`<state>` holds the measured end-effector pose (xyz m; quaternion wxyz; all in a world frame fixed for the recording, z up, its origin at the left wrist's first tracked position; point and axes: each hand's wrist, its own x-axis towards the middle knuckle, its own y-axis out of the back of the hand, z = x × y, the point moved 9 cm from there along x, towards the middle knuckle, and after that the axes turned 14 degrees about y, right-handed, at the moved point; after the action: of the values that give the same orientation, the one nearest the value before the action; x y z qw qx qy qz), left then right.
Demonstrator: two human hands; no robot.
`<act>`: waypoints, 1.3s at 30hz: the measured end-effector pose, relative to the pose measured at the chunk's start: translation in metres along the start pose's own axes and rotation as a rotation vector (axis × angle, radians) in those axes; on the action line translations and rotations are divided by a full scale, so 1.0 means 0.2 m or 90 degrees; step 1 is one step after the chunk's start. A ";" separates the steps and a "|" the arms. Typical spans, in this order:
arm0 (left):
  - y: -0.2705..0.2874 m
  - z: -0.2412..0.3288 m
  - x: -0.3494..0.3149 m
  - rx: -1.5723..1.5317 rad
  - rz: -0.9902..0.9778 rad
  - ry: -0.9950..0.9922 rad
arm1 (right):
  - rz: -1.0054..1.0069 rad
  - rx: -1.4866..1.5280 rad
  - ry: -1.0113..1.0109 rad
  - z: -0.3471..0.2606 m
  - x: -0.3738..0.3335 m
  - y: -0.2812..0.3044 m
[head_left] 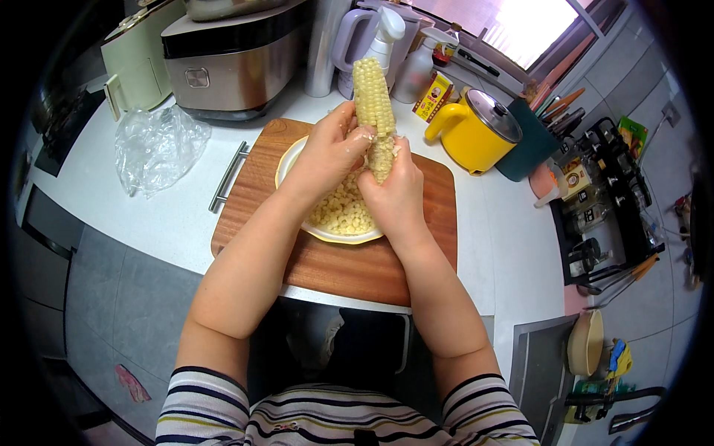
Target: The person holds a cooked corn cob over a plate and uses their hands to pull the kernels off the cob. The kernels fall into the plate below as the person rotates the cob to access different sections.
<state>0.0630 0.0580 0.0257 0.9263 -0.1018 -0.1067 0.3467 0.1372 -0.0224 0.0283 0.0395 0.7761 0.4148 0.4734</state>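
A pale yellow ear of corn (pixel 372 97) stands almost upright between my hands, its upper part still covered in kernels and its lower part partly stripped. My left hand (pixel 338 149) is closed round its left side, the thumb pressing on the kernels. On the right side my right hand (pixel 394 189) grips the lower part, thumb and fingers against the cob. White bits stick to my fingertips. Beneath the hands a white plate with a yellow rim (pixel 349 239) holds a heap of loose corn kernels (pixel 343 212). The plate rests on a wooden cutting board (pixel 327 271) with a metal handle.
A crumpled clear plastic bag (pixel 160 149) lies left of the board, before a rice cooker (pixel 238 67). Behind the corn stand a spray bottle (pixel 383 44) and a lilac kettle (pixel 353 41). A yellow pot (pixel 472 134) and a small yellow box (pixel 433 97) stand back right; a sink (pixel 535 372) is near right.
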 end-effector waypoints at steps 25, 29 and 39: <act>-0.02 0.00 0.03 0.064 -0.015 -0.059 | 0.041 0.021 -0.005 0.00 0.01 0.04; 0.01 -0.03 0.04 -0.010 -0.044 -0.015 | 0.056 0.023 0.001 -0.03 0.02 0.04; -0.01 -0.01 0.03 0.012 -0.036 -0.021 | 0.048 0.004 0.007 0.00 0.00 0.03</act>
<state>0.0692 0.0603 0.0246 0.9348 -0.0841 -0.1216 0.3231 0.1409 -0.0261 0.0307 0.0174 0.7885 0.3871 0.4777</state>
